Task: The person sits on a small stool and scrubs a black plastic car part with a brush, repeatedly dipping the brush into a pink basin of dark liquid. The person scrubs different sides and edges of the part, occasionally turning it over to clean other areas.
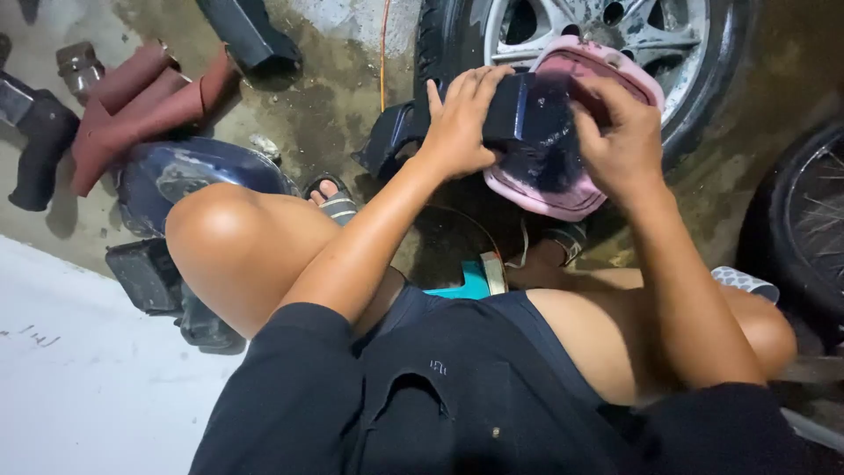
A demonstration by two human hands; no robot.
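Dark plastic part (527, 132): a navy, glossy panel held over a pink basin (607, 70), which rests against a car wheel (615, 26) on the wet concrete floor (334, 114).
Left hand (462, 123): fingers curled over the panel's left edge, clamping it steady; the thumb side is hidden.
Right hand (624, 141): fingers bent and pressed down on the panel's right side; whether they hold a pad or cloth underneath I cannot tell.
Doing it well, as I judge: keep the left grip firm so the panel does not rock, work the right hand in even strokes over the curved face, and hold the piece above the basin so runoff falls inside.
Risk: a wet glossy surface may slip, so the edge grip matters.
Nearby: red sheets (149, 97) lie folded at the far left, a blue panel (189, 171) beside the left knee (220, 229), a spoked wheel (813, 229) at the right.
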